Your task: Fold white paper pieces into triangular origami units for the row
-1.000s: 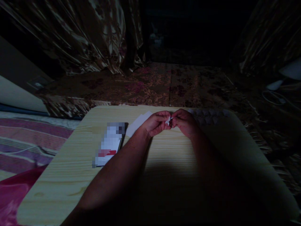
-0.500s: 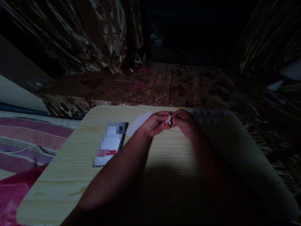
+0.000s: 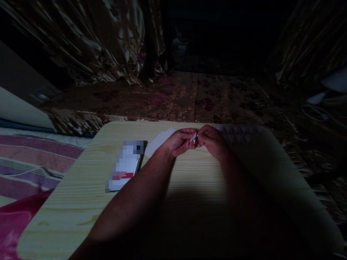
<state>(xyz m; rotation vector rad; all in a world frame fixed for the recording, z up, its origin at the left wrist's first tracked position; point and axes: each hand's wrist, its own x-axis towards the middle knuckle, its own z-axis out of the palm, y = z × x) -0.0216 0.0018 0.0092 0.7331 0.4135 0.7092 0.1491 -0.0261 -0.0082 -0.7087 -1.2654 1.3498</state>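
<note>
A small folded piece of white paper point(image 3: 193, 137) is pinched between my two hands above the far part of the table. My left hand point(image 3: 182, 141) grips it from the left between thumb and fingers. From the right, the fingertips of my right hand point(image 3: 213, 141) close on its other edge. Its exact folded shape is too small to make out. Flat white paper sheets point(image 3: 158, 142) lie just left of my left hand, partly behind the forearm. Beyond my right hand stand rows of several small folded paper pieces point(image 3: 240, 133), dim in shadow.
The pale wooden table point(image 3: 73, 187) has rounded corners. A blurred-out flat item with a red band point(image 3: 126, 166) lies left of my left forearm. Patterned cloth point(image 3: 176, 97) covers the ledge behind. A striped bed cover point(image 3: 40, 159) is at left, a lamp point(image 3: 334, 81) at right.
The folded paper has tilted a little between my fingertips and looks narrower. Both hands stay in nearly the same place.
</note>
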